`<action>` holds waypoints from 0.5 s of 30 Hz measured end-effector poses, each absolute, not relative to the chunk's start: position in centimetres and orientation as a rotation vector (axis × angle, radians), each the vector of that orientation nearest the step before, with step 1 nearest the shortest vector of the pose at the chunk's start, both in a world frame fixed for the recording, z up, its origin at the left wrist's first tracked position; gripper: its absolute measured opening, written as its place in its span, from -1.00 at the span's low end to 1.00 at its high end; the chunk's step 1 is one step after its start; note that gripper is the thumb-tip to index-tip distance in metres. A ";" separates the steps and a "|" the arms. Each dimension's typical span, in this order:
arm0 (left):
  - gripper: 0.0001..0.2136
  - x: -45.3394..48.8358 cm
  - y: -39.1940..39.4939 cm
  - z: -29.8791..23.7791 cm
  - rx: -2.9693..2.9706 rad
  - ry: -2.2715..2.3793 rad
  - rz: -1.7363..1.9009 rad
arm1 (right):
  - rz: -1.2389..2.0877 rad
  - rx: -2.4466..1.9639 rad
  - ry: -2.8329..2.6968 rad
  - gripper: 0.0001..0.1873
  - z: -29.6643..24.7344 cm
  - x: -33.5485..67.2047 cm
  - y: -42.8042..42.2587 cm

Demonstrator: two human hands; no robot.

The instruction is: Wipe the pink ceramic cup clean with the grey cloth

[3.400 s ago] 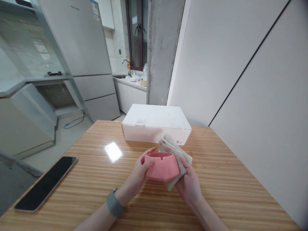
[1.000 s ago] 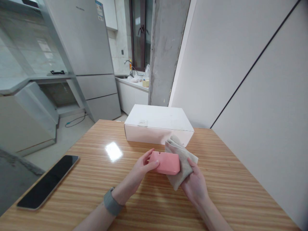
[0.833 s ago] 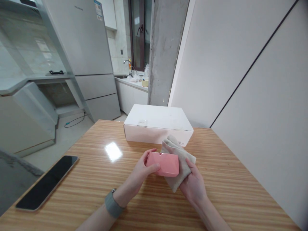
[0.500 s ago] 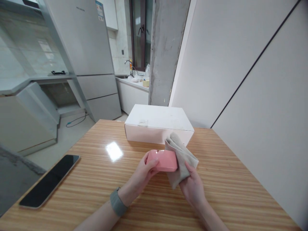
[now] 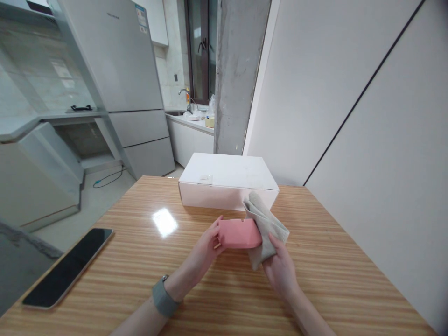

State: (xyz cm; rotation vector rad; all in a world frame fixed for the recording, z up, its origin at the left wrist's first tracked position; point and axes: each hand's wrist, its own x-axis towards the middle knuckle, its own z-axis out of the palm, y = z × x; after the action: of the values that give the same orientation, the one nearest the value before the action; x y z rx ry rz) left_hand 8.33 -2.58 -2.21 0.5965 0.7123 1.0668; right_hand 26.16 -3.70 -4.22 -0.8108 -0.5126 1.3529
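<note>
A small pink case with slanted sides and a little notch in its upper edge is held above the table. My left hand grips its left end, the fingers around that edge. Folded grey cloth is closed in my right hand, the thumb lying on the near side of it. The cloth presses against the case's right end and hides that corner. Fingers of my right hand behind the cloth are out of sight.
Behind my hands a white cardboard box stands on the wood-grain table. A dark-screened phone lies at the table's left edge. Beyond are a fridge, a sink counter and a grey pillar; a white wall is on the right.
My left thumb has come off the front of the pink case, and the left hand now holds its end. The case has turned, showing a duller face, and shifted slightly right into the cloth.
</note>
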 end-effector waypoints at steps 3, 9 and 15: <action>-0.45 7.9 -2.7 -1.8 0.731 0.695 1.027 | 1.302 -0.872 -0.427 -0.71 -3.1 26.5 -3.4; -0.23 8.2 -2.9 -1.8 0.807 0.726 1.140 | 1.383 -0.811 -0.416 -0.69 -1.5 25.9 -3.8; -0.22 8.3 -3.2 -1.9 0.679 0.511 1.054 | 1.507 -0.758 -0.491 -0.62 -1.0 24.8 -4.5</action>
State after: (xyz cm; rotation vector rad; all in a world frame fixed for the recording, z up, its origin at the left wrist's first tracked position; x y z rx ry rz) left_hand 8.28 -3.17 -1.90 0.6785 0.5106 1.0537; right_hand 24.84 -4.47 -0.99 -0.7584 -0.4913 1.5075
